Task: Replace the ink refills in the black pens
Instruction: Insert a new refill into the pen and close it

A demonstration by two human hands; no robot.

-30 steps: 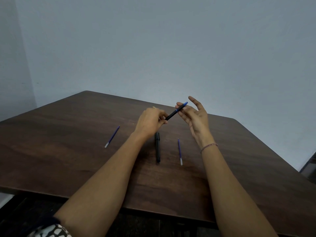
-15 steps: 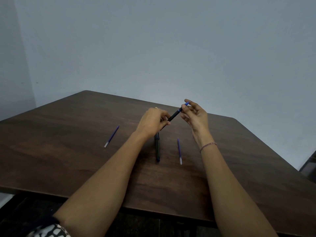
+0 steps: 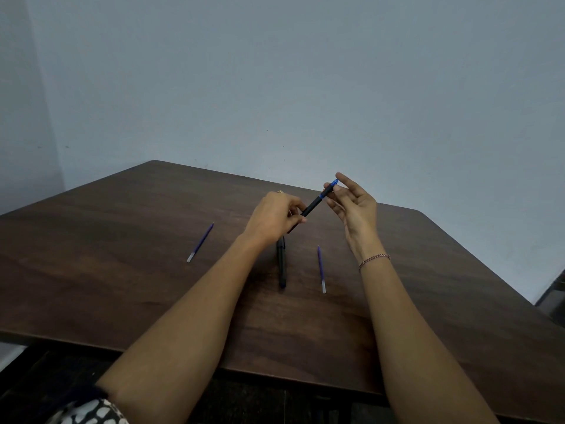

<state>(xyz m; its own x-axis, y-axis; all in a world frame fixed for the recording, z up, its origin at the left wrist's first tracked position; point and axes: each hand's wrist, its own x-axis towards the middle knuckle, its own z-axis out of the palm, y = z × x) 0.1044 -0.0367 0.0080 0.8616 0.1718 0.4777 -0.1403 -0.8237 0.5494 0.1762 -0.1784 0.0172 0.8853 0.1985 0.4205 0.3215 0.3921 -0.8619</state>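
While the left hand curls its fingers round the lower barrel of the raised pen, the right hand appears to pinch its blue end between thumb and fingertips, with the other fingers loose and spread. This pen slants toward 2 o'clock above the table. It looks light, rigid and smooth, so it would likely twist in a loose hold; a firm grip on the barrel and a pinch on the blue end seem best. A second pen lies at 6 o'clock of the left hand. One thin refill lies at 5 o'clock and another at 8 o'clock; both probably bend easily.
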